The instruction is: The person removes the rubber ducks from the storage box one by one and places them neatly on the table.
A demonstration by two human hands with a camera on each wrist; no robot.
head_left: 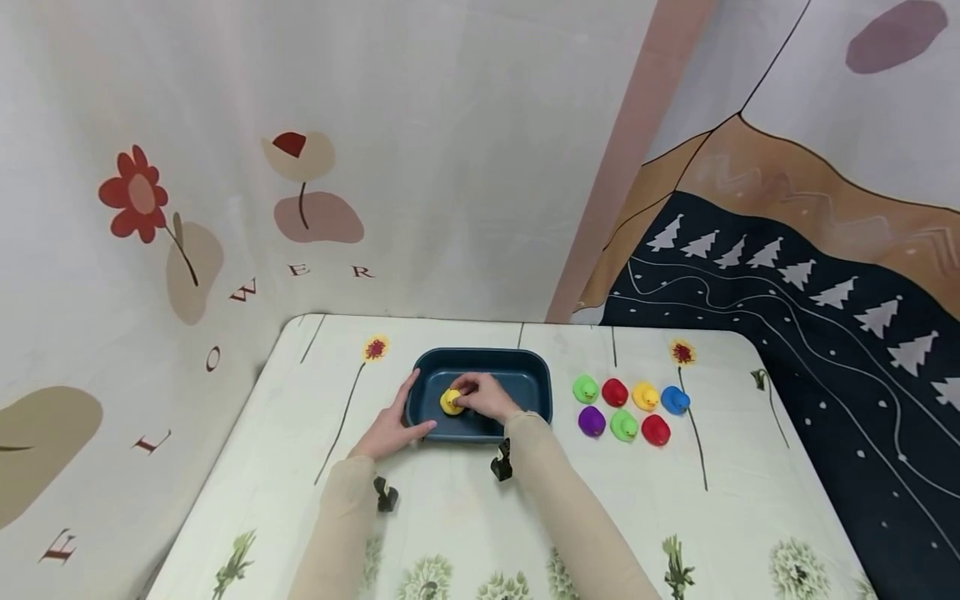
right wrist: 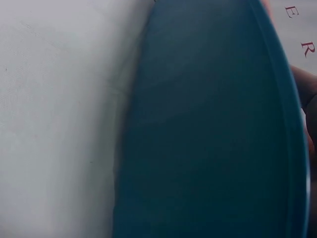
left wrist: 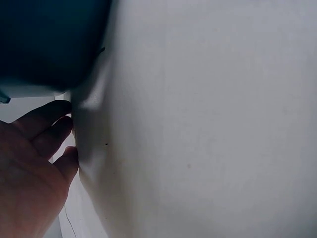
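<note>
A dark blue rectangular tray (head_left: pixel 487 356) sits on the table in the head view. Inside it, toward the left, is a small yellow toy duck (head_left: pixel 449 403), pinched by the fingertips of my right hand (head_left: pixel 486 397). My left hand (head_left: pixel 390 427) rests against the tray's left end, its fingers along the side and its thumb by the near left corner. In the left wrist view, fairly straight fingers of the left hand (left wrist: pixel 39 153) lie close to the tray (left wrist: pixel 44 44). The tray's outer wall (right wrist: pixel 208 124) fills much of the right wrist view and hides most of the right hand.
To the right of the tray, several toy ducks stand in two rows, among them a purple duck (head_left: pixel 592 422), a blue duck (head_left: pixel 675 400) and a red duck (head_left: pixel 656 431). A flower-printed cloth (head_left: pixel 465 517) covers the table, and a patterned curtain (head_left: pixel 465 167) hangs behind it.
</note>
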